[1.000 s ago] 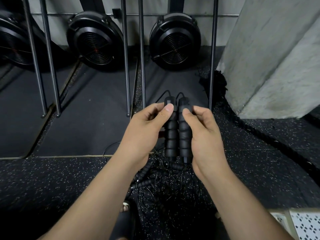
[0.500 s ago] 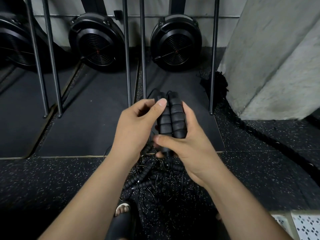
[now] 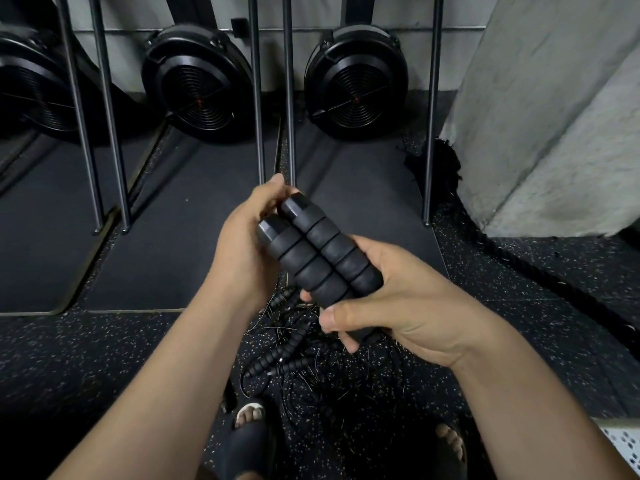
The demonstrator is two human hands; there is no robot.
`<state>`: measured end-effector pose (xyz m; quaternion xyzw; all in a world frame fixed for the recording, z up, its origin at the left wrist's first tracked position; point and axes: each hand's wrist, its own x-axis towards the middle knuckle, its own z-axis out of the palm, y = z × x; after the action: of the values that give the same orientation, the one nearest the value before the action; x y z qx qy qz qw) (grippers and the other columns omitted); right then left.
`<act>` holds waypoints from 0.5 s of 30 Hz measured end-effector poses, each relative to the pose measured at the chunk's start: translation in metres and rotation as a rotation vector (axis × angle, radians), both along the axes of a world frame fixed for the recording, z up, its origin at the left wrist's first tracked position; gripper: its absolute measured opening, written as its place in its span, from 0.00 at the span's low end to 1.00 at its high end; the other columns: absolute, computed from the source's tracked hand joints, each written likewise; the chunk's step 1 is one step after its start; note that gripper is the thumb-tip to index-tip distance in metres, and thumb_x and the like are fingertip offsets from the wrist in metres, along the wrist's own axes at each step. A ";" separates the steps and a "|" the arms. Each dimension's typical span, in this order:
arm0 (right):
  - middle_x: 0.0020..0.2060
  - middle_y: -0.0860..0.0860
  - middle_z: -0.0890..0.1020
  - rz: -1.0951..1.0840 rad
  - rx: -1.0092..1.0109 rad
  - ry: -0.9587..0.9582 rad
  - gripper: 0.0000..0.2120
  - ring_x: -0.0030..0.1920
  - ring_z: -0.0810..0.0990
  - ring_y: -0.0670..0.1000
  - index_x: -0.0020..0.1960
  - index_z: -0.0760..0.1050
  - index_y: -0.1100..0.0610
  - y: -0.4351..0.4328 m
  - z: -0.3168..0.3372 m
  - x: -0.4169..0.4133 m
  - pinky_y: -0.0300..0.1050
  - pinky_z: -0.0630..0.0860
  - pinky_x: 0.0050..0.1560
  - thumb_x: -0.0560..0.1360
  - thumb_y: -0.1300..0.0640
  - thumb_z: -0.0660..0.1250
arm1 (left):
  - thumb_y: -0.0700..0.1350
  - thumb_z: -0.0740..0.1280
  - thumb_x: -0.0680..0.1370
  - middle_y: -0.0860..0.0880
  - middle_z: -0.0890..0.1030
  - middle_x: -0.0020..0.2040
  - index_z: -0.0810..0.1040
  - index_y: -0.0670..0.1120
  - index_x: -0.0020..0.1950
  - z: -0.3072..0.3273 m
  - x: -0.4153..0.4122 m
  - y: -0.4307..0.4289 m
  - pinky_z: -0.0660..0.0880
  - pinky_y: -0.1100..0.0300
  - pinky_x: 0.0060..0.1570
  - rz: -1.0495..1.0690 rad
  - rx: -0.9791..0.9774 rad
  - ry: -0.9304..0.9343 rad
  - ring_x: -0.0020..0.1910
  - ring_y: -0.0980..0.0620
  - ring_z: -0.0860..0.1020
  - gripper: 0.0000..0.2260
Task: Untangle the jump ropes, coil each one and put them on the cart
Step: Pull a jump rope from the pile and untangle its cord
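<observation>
Two black ribbed foam jump rope handles (image 3: 320, 252) lie side by side, tilted up to the left. My right hand (image 3: 391, 299) grips their lower ends, thumb across the front. My left hand (image 3: 249, 237) curls its fingers behind their upper ends. Below the hands, a tangled pile of thin black jump ropes (image 3: 311, 368) with several more ribbed handles lies on the speckled floor. The cord of the held rope is hidden behind my hands.
Steel rack legs (image 3: 258, 98) stand ahead on black mats, with black fan wheels (image 3: 356, 81) behind. A concrete pillar (image 3: 540, 116) rises at right; a thick battle rope (image 3: 554, 282) runs along its base. My sandalled feet (image 3: 247, 434) flank the pile. A white perforated surface (image 3: 623, 445) shows bottom right.
The paired handles have tipped from upright to slanting left and come closer to the camera. My right hand slid down to their lower ends; my left hand moved behind the tops.
</observation>
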<state>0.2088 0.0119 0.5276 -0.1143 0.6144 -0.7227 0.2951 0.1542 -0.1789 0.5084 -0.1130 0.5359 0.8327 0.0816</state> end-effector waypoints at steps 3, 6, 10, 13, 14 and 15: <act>0.44 0.63 0.82 -0.041 -0.026 0.055 0.22 0.36 0.78 0.58 0.64 0.76 0.62 0.000 0.002 0.001 0.49 0.77 0.36 0.74 0.77 0.73 | 0.55 0.62 0.85 0.54 0.84 0.36 0.78 0.48 0.46 0.000 0.005 0.013 0.77 0.59 0.48 -0.009 -0.074 -0.062 0.40 0.55 0.83 0.15; 0.40 0.60 0.83 -0.222 -0.016 0.130 0.23 0.33 0.77 0.58 0.62 0.76 0.60 -0.004 0.001 -0.002 0.52 0.77 0.37 0.72 0.76 0.74 | 0.52 0.66 0.80 0.39 0.82 0.41 0.79 0.40 0.48 -0.007 0.008 0.027 0.75 0.51 0.46 -0.102 -0.224 0.010 0.42 0.43 0.80 0.15; 0.41 0.58 0.84 -0.467 0.055 0.160 0.20 0.35 0.78 0.58 0.57 0.77 0.56 -0.001 -0.003 -0.011 0.57 0.77 0.39 0.72 0.74 0.74 | 0.52 0.61 0.82 0.33 0.76 0.35 0.78 0.46 0.40 -0.020 0.010 0.037 0.63 0.53 0.33 -0.252 -0.495 0.042 0.34 0.43 0.69 0.16; 0.44 0.58 0.86 -0.458 0.061 0.094 0.19 0.38 0.81 0.58 0.59 0.76 0.58 0.005 -0.005 -0.011 0.53 0.78 0.38 0.73 0.74 0.73 | 0.52 0.60 0.80 0.41 0.76 0.32 0.76 0.50 0.33 -0.024 0.015 0.043 0.64 0.55 0.30 -0.321 -0.562 0.029 0.31 0.47 0.69 0.17; 0.47 0.58 0.87 -0.428 0.029 0.053 0.20 0.39 0.83 0.57 0.62 0.75 0.59 0.006 -0.004 -0.010 0.51 0.78 0.36 0.74 0.74 0.72 | 0.49 0.61 0.82 0.45 0.76 0.29 0.75 0.49 0.32 -0.026 0.017 0.044 0.65 0.57 0.28 -0.337 -0.567 0.030 0.28 0.48 0.69 0.18; 0.52 0.60 0.88 -0.398 0.002 0.022 0.20 0.41 0.85 0.57 0.64 0.74 0.61 0.006 -0.003 -0.009 0.49 0.78 0.34 0.76 0.74 0.71 | 0.44 0.61 0.84 0.49 0.74 0.26 0.74 0.49 0.33 -0.026 0.019 0.044 0.66 0.59 0.26 -0.353 -0.567 0.033 0.26 0.50 0.70 0.18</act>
<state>0.2003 0.0182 0.5246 0.0018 0.6290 -0.7647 0.1398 0.1731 -0.1352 0.4821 -0.0232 0.7589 0.6251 0.1812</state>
